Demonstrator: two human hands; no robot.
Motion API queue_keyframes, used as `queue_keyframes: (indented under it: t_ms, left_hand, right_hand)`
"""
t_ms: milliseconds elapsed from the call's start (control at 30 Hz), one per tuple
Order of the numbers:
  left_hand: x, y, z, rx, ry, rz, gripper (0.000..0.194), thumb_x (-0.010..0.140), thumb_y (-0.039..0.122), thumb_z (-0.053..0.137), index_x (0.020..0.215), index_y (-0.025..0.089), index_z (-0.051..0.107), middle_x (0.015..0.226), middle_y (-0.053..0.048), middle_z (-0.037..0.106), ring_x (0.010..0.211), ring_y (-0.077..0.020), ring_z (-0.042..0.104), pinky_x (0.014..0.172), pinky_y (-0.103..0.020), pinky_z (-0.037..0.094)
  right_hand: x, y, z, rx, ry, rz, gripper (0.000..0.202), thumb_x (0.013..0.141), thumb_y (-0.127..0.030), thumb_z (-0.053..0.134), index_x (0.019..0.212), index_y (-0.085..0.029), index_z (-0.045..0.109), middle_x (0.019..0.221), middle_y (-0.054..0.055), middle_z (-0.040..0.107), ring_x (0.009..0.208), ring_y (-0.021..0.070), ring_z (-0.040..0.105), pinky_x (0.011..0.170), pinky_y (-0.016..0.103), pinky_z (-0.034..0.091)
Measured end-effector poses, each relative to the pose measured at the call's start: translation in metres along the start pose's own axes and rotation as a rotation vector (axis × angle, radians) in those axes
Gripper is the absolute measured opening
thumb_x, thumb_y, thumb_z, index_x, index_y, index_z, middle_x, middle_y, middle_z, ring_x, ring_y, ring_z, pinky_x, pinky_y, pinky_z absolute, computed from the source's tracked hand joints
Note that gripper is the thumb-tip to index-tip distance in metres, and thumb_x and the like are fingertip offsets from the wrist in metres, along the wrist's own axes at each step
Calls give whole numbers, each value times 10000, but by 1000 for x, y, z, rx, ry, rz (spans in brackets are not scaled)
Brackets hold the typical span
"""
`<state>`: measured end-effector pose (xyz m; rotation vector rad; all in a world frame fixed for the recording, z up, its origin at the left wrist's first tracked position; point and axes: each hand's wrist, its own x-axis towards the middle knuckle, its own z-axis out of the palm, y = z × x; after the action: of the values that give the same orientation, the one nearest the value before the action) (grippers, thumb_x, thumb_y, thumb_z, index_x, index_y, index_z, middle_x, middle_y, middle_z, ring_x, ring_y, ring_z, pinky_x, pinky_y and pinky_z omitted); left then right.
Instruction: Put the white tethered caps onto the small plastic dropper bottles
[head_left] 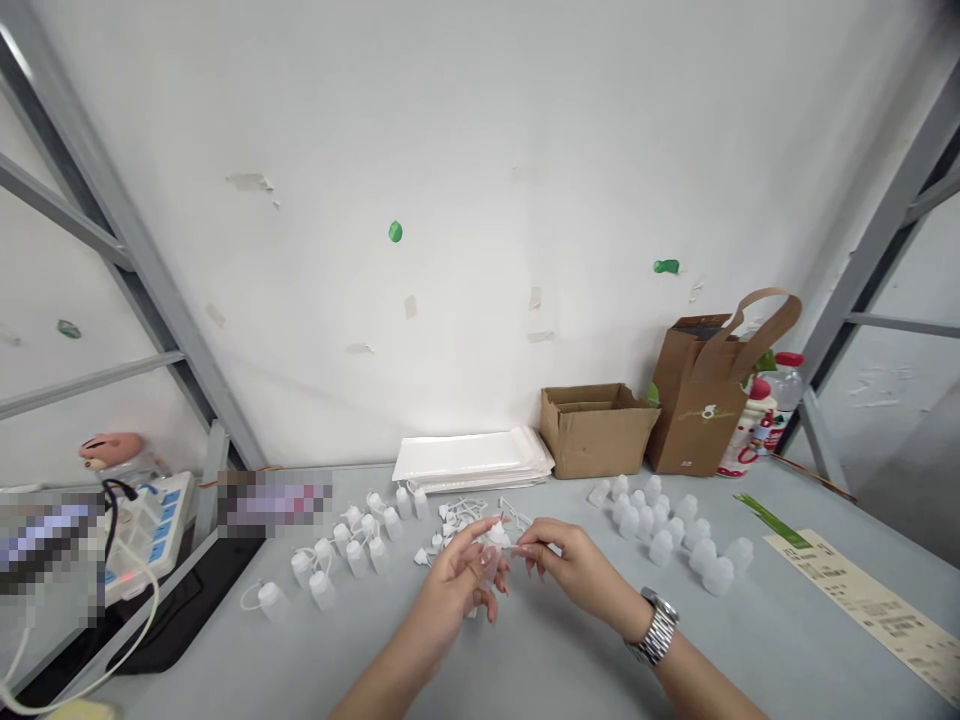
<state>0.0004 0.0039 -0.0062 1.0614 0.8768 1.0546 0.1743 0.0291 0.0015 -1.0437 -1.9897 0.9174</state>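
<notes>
My left hand (pixel 463 578) is closed around a small translucent squeeze bottle (pixel 491 566) with a white nozzle cap (pixel 497 536) at its top. At the cap's right side, my right hand (pixel 564 562) pinches what looks like the thin white cap strap; the fingers partly hide it. Behind my hands lies a pile of loose white caps with straps (pixel 459 515). To the left stand several capped bottles (pixel 355 558) with looped straps. Over on the right is a group of uncapped translucent bottles (pixel 660 545).
White padded envelopes (pixel 472 457) lie stacked against the wall, beside an open cardboard box (pixel 600 440) and a brown paper bag (pixel 694 410). A printed paper strip (pixel 870 598) lies far right. A power strip (pixel 154 540) with cables and a black mat (pixel 187 605) occupy the left.
</notes>
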Motion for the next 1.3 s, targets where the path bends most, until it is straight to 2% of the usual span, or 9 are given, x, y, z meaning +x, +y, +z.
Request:
queue_keyframes:
  t_ms: [167, 300, 500, 600, 767, 967, 1100, 1200, 1300]
  left_hand:
    - [-1, 1, 0, 43, -8, 37, 549, 699, 496, 612, 1141, 188, 504, 716, -15, 533, 630, -139, 514, 419, -207, 403]
    - [2, -4, -4, 244, 67, 149, 512, 732, 499, 564, 1130, 179, 531, 754, -35, 540, 663, -153, 528, 452, -227, 440]
    - [1, -15, -8, 518, 87, 226, 380, 836, 413, 432, 1147, 224, 544, 992, -65, 569, 572, -95, 497, 537, -247, 459]
    - [0, -19, -8, 579, 87, 234, 388, 851, 392, 404, 1190, 234, 506, 940, -57, 564, 611, -116, 514, 535, -241, 455]
    - [-1, -22, -8, 574, 72, 203, 445, 865, 359, 374, 1292, 233, 354, 859, -40, 528, 660, -137, 538, 522, -235, 440]
    - [0, -23, -9, 620, 47, 186, 492, 863, 304, 391, 1332, 244, 255, 892, -25, 558, 503, -85, 456, 576, -263, 444]
    - [-1, -24, -11, 724, 60, 252, 492, 851, 263, 412, 1327, 244, 285, 954, -52, 587, 732, -155, 556, 753, -320, 440]
    - [-2, -24, -13, 798, 66, 298, 485, 850, 249, 408, 1324, 254, 307, 1003, -67, 593, 888, -193, 554, 848, -351, 404]
    - [-2, -23, -13, 814, 75, 299, 487, 850, 244, 400, 1328, 263, 307, 1013, -69, 595, 910, -196, 555, 866, -358, 399]
  right_hand:
    - [-1, -3, -3, 30, 4, 15, 294, 850, -358, 498, 691, -175, 664, 623, 1, 563, 585, 126, 520, 619, 242, 419]
    - [0, -6, -5, 84, 12, 65, 241, 805, -396, 563, 896, -217, 695, 670, -9, 531, 617, 130, 518, 643, 256, 433]
    - [-3, -2, 4, 6, 244, -7, 209, 792, -406, 580, 908, -248, 654, 784, 11, 501, 744, 168, 511, 720, 304, 451]
    - [-4, 1, 8, -43, 328, -76, 179, 796, -376, 586, 915, -245, 615, 927, 48, 525, 905, 206, 502, 824, 350, 429]
    - [-4, 1, 10, -80, 203, -134, 190, 832, -323, 553, 1008, -272, 605, 956, 46, 588, 952, 211, 504, 858, 357, 405]
    - [-3, 0, 7, -97, 99, -105, 144, 841, -340, 539, 861, -229, 629, 788, 18, 616, 817, 188, 539, 787, 334, 408]
    - [-4, 1, 11, -209, 87, -68, 214, 866, -356, 490, 751, -203, 586, 748, 19, 591, 759, 181, 523, 744, 328, 398]
    - [-5, 0, 16, -305, 105, -35, 309, 897, -355, 422, 669, -196, 556, 701, 22, 579, 721, 181, 504, 724, 336, 383]
    - [-5, -1, 16, -250, 120, -19, 214, 880, -365, 461, 807, -208, 587, 781, 25, 604, 768, 182, 528, 758, 338, 386]
